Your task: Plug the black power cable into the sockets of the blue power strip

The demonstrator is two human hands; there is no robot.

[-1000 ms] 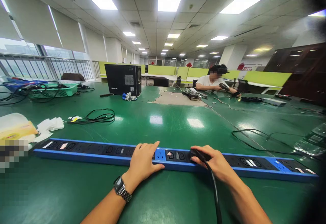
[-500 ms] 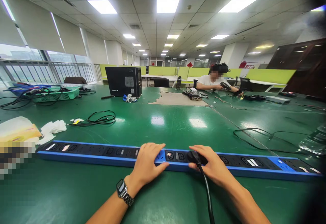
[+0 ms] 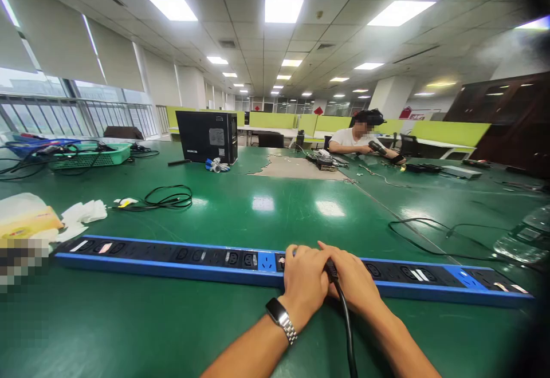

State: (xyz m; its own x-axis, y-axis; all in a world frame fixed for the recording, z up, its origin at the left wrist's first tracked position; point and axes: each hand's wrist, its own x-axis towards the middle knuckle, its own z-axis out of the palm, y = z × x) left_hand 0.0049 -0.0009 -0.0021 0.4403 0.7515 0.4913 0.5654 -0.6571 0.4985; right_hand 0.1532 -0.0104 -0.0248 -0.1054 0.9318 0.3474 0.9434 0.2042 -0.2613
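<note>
A long blue and black power strip [image 3: 172, 266] lies across the green table in front of me. Against its middle, a black power plug [image 3: 331, 271] is mostly covered by my fingers, with its thick cord [image 3: 349, 332] running down toward me. From the left, my left hand [image 3: 306, 278], with a watch [image 3: 280, 319] at the wrist, closes around the plug. Opposite it, my right hand [image 3: 353, 278] grips the plug's right side, and the two hands touch. How deep the plug sits in its socket is hidden by the fingers.
A black computer case [image 3: 206, 137] stands farther back, beside blue-white gloves [image 3: 217, 165]. Cables fill a green basket [image 3: 92, 157] at left; a coiled black cable [image 3: 167, 199] lies nearer. A plastic bottle [image 3: 524, 235] is at right. Across the table, another person [image 3: 356, 137] handles a tool.
My left hand has moved right along the strip, from beside the blue socket to the plug, and closed there. My right hand stays at the plug.
</note>
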